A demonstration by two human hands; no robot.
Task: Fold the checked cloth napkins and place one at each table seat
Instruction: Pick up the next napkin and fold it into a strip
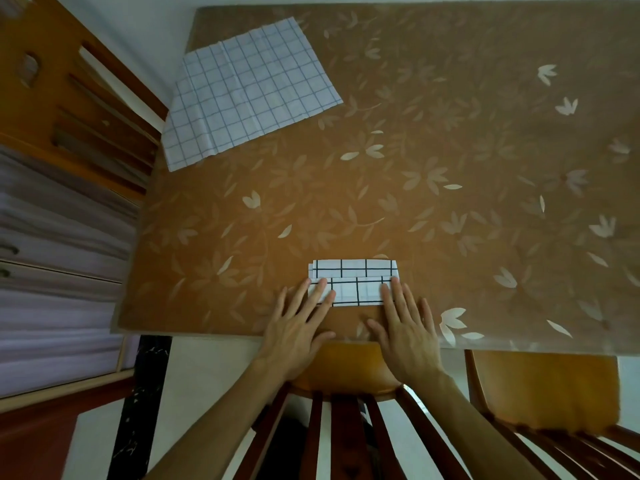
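Chair, wooden (346, 427): dark vertical back slats, orange-brown seat, pushed in at the table's near edge, directly below the camera.

Left hand (298, 334): flat, fingers straight and spread, fingertips pressing the left end of the folded napkin.

Right hand (405, 337): flat likewise, fingers spread wide, pressing the right end. Neither hand grips anything.

Folded napkin (356, 282): white cloth with dark grid lines, folded to a long narrow layered rectangle. It lies near the table's near edge, in front of the nearest chair.

Open napkin (249, 91): white cloth with blue grid lines, creased, spread flat at the far left corner, its left side reaching over the table edge.

Table (450, 168): rectangular, covered in glossy orange-brown sheet printed with pale leaves and flowers.

Second chair (543, 393): same wood, at the near edge to the right.

Third chair (69, 98): slatted back, at the left side.

Drawer fronts (52, 271): pale, blurred, at far left.
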